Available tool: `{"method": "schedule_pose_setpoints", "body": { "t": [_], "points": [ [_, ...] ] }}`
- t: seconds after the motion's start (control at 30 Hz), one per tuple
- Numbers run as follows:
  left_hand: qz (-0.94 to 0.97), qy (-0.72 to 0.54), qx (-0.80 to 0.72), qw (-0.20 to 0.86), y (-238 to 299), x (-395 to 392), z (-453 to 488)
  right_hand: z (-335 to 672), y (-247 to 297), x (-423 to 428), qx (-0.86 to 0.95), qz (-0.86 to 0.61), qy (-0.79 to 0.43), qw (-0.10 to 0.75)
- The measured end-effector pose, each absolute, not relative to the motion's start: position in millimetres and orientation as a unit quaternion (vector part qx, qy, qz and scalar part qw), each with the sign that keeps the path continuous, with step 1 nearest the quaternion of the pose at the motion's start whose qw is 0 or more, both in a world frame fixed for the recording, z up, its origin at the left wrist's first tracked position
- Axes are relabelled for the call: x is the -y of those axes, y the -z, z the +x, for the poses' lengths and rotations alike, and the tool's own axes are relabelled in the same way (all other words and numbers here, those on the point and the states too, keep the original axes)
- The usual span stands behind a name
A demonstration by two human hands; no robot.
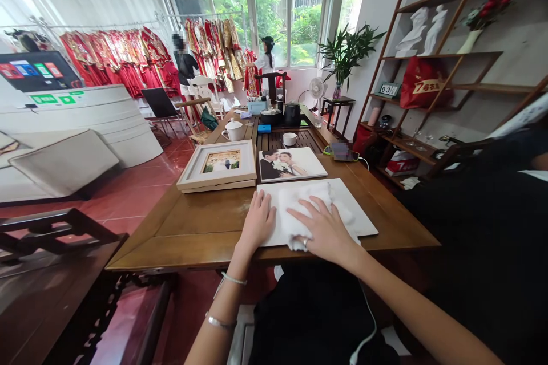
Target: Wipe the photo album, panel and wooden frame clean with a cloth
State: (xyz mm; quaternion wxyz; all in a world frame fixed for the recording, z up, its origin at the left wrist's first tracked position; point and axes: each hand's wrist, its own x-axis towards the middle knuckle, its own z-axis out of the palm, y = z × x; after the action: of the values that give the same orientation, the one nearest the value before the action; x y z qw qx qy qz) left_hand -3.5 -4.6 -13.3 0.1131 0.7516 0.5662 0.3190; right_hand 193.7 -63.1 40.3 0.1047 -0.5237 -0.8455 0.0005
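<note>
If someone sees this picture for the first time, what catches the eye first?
At the near edge of the table, the right hand presses a white cloth onto a white board, and the left hand lies flat beside it. Behind them lie a framed photo and a wedding photo; red dresses hang far left.

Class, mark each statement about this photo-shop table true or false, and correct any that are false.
1. The right hand presses a white cloth onto the flat white board. True.
2. The left hand is lifting a cup. False: it lies flat on the board's left edge.
3. The cream-framed photograph lies left of the unframed wedding photo panel. True.
4. A red tablecloth covers the brown wooden table. False: its wood is bare.
</note>
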Motion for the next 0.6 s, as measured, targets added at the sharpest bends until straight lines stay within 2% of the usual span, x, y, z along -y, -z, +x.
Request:
{"method": "schedule_pose_setpoints", "body": {
  "t": [0.3,0.6],
  "points": [
    [0.752,-0.296,-0.576,0.12,11,6,-4,168,-52,-24,0.825,-0.562,-0.033,0.042],
    [0.747,-0.338,-0.555,0.139,18,1,-7,170,-53,2,0.883,-0.465,-0.024,0.058]
  ]
}}
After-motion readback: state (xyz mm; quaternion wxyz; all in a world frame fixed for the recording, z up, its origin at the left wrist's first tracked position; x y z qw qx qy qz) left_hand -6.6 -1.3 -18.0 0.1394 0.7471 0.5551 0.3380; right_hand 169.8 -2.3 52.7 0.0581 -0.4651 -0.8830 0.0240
